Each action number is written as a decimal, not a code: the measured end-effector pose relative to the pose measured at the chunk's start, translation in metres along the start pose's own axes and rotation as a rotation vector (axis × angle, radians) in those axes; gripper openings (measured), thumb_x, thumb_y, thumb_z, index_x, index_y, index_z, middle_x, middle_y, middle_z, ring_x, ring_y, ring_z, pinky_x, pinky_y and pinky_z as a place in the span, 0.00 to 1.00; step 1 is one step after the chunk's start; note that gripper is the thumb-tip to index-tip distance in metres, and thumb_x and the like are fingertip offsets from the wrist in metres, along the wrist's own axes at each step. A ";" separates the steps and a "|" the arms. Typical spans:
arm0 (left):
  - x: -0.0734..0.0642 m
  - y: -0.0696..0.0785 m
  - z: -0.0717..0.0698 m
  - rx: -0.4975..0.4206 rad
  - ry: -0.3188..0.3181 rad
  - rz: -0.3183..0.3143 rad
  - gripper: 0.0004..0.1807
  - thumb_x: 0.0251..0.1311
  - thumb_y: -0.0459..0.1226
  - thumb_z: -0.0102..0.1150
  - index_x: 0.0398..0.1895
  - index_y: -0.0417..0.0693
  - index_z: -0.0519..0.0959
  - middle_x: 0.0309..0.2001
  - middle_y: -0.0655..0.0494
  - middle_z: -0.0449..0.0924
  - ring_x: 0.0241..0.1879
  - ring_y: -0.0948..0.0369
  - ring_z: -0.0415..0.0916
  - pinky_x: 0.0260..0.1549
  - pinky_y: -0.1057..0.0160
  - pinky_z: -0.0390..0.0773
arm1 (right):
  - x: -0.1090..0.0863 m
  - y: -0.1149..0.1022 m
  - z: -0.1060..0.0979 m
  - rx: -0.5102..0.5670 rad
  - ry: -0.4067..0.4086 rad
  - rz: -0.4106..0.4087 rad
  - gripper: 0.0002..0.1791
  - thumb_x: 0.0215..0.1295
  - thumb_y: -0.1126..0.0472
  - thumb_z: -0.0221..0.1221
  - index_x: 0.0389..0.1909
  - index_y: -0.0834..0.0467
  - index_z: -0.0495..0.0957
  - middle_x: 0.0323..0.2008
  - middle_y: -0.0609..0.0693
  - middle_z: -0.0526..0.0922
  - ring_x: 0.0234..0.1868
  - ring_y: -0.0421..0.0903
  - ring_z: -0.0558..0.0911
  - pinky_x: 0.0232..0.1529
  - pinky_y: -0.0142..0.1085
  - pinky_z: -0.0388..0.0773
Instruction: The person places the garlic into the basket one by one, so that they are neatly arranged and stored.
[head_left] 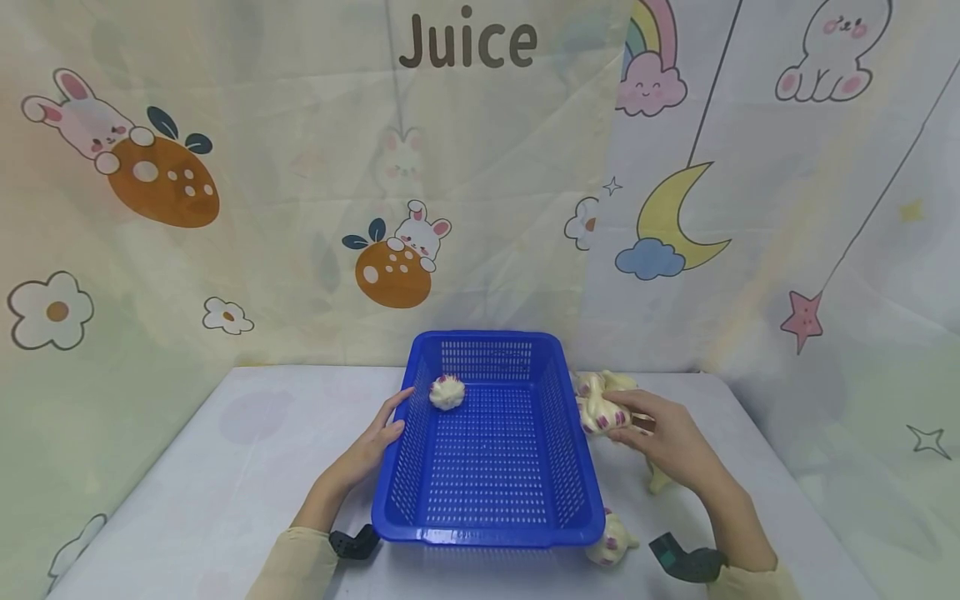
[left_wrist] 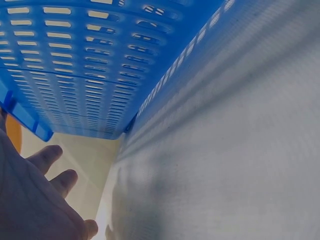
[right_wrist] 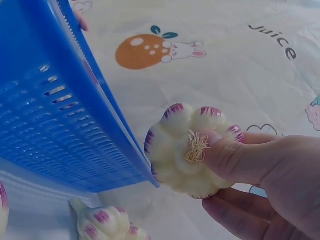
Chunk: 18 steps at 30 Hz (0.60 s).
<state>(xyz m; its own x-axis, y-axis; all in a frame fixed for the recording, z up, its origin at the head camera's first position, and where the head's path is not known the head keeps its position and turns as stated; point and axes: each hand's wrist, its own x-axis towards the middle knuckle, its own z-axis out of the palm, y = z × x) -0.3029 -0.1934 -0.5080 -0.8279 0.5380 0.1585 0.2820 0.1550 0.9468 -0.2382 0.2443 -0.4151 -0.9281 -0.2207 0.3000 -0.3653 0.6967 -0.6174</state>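
Observation:
My left hand [head_left: 365,452] rests against the left rim of a blue plastic basket [head_left: 487,536], its thumb and index finger touching the edge. In the left wrist view, other fingers [left_wrist: 65,182] extend freely outside the basket's perforated wall. My right hand [head_left: 675,437] pinches a garlic bulb [right_wrist: 170,160] between thumb and fingers, beside the basket's right wall. The bulb is cream with purple streaks, its root tuft showing in the right wrist view. Another garlic bulb [head_left: 447,392] lies inside the basket, toward the far left.
More garlic lies right of the basket: one bulb [head_left: 613,540] by its near right corner, another [head_left: 658,477] partly hidden under my right hand, and some cream garlic [head_left: 618,381] behind the held bulb. The white table [head_left: 247,467] meets a printed cloth backdrop [head_left: 495,167].

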 end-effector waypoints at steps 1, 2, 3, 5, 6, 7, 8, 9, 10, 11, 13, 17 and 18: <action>0.000 0.000 0.000 0.001 0.000 -0.001 0.30 0.72 0.42 0.30 0.75 0.61 0.41 0.72 0.37 0.44 0.67 0.38 0.55 0.60 0.43 0.61 | 0.000 -0.001 0.000 0.004 0.005 -0.004 0.27 0.55 0.60 0.66 0.57 0.57 0.76 0.54 0.55 0.80 0.49 0.51 0.81 0.48 0.43 0.79; 0.000 0.000 0.000 0.000 -0.001 0.001 0.30 0.72 0.42 0.30 0.75 0.60 0.40 0.72 0.37 0.44 0.67 0.38 0.55 0.60 0.43 0.61 | 0.000 -0.001 0.001 0.006 0.009 -0.007 0.26 0.55 0.60 0.66 0.57 0.57 0.76 0.53 0.55 0.80 0.50 0.51 0.81 0.48 0.43 0.79; 0.000 0.000 0.000 -0.001 -0.002 0.004 0.30 0.72 0.42 0.30 0.75 0.60 0.40 0.72 0.37 0.44 0.67 0.37 0.55 0.60 0.43 0.62 | 0.001 -0.002 0.001 0.013 0.013 -0.010 0.26 0.55 0.60 0.67 0.57 0.56 0.76 0.53 0.54 0.80 0.50 0.51 0.81 0.48 0.43 0.79; 0.001 0.000 0.000 -0.002 -0.002 0.010 0.30 0.72 0.42 0.30 0.75 0.59 0.40 0.72 0.37 0.44 0.67 0.37 0.55 0.60 0.42 0.62 | 0.001 -0.003 0.002 0.025 0.018 -0.018 0.26 0.55 0.61 0.67 0.57 0.56 0.76 0.53 0.54 0.80 0.51 0.52 0.81 0.48 0.42 0.79; 0.001 0.000 0.000 -0.002 -0.003 0.013 0.30 0.72 0.42 0.30 0.75 0.59 0.40 0.72 0.37 0.43 0.67 0.37 0.55 0.60 0.42 0.61 | 0.002 -0.003 0.003 0.028 0.020 -0.022 0.26 0.54 0.61 0.67 0.57 0.56 0.76 0.53 0.54 0.80 0.51 0.52 0.81 0.48 0.41 0.80; 0.001 0.000 0.000 -0.002 -0.003 0.016 0.30 0.72 0.42 0.30 0.75 0.59 0.40 0.72 0.37 0.43 0.67 0.37 0.55 0.60 0.42 0.61 | 0.002 -0.004 0.004 0.034 0.021 -0.024 0.26 0.54 0.61 0.67 0.57 0.56 0.76 0.53 0.53 0.80 0.52 0.52 0.80 0.47 0.40 0.80; 0.001 0.000 0.000 -0.003 -0.003 0.019 0.30 0.72 0.42 0.30 0.75 0.59 0.40 0.73 0.37 0.43 0.67 0.37 0.54 0.60 0.41 0.61 | 0.002 -0.004 0.004 0.041 0.021 -0.028 0.26 0.54 0.62 0.67 0.56 0.56 0.76 0.53 0.53 0.80 0.52 0.51 0.80 0.48 0.39 0.80; 0.001 0.000 0.000 -0.004 -0.004 0.021 0.30 0.72 0.42 0.30 0.75 0.59 0.40 0.73 0.37 0.42 0.67 0.37 0.54 0.60 0.41 0.61 | 0.002 -0.005 0.005 0.050 0.022 -0.033 0.26 0.54 0.62 0.67 0.56 0.56 0.76 0.53 0.53 0.80 0.53 0.52 0.80 0.48 0.38 0.79; 0.001 0.000 0.000 -0.006 -0.005 0.023 0.30 0.72 0.42 0.30 0.75 0.59 0.40 0.73 0.37 0.42 0.67 0.37 0.54 0.60 0.40 0.61 | 0.002 -0.005 0.006 0.056 0.022 -0.037 0.26 0.54 0.63 0.67 0.57 0.56 0.76 0.54 0.53 0.80 0.53 0.52 0.80 0.48 0.37 0.79; 0.001 -0.001 0.000 -0.010 -0.006 0.025 0.30 0.72 0.42 0.29 0.75 0.59 0.40 0.73 0.37 0.42 0.67 0.36 0.54 0.60 0.39 0.61 | 0.002 -0.006 0.006 0.064 0.022 -0.041 0.26 0.54 0.63 0.67 0.57 0.56 0.76 0.53 0.53 0.80 0.53 0.52 0.80 0.48 0.37 0.79; 0.000 -0.001 0.000 -0.015 -0.009 0.026 0.30 0.72 0.42 0.29 0.75 0.60 0.40 0.73 0.37 0.41 0.67 0.36 0.54 0.60 0.39 0.61 | 0.002 -0.006 0.008 0.077 0.021 -0.050 0.27 0.53 0.63 0.67 0.57 0.55 0.76 0.54 0.52 0.80 0.54 0.52 0.80 0.48 0.37 0.79; 0.000 -0.001 0.000 -0.013 -0.006 0.026 0.30 0.72 0.42 0.29 0.75 0.59 0.40 0.73 0.37 0.42 0.67 0.36 0.54 0.60 0.39 0.60 | 0.002 -0.008 0.013 0.095 0.014 -0.054 0.27 0.54 0.63 0.67 0.58 0.54 0.76 0.55 0.53 0.79 0.54 0.51 0.80 0.48 0.39 0.79; 0.000 0.000 0.000 -0.008 -0.004 0.025 0.30 0.72 0.42 0.30 0.75 0.59 0.41 0.73 0.37 0.41 0.67 0.36 0.54 0.60 0.39 0.60 | 0.003 -0.008 0.014 0.093 0.013 -0.054 0.27 0.54 0.63 0.67 0.58 0.54 0.75 0.55 0.52 0.79 0.54 0.51 0.80 0.48 0.40 0.80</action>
<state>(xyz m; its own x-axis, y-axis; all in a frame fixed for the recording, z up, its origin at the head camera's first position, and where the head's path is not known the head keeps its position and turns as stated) -0.3032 -0.1931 -0.5083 -0.8186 0.5450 0.1814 0.2992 0.1349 0.9446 -0.2388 0.2285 -0.4197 -0.9060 -0.2474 0.3434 -0.4206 0.6176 -0.6646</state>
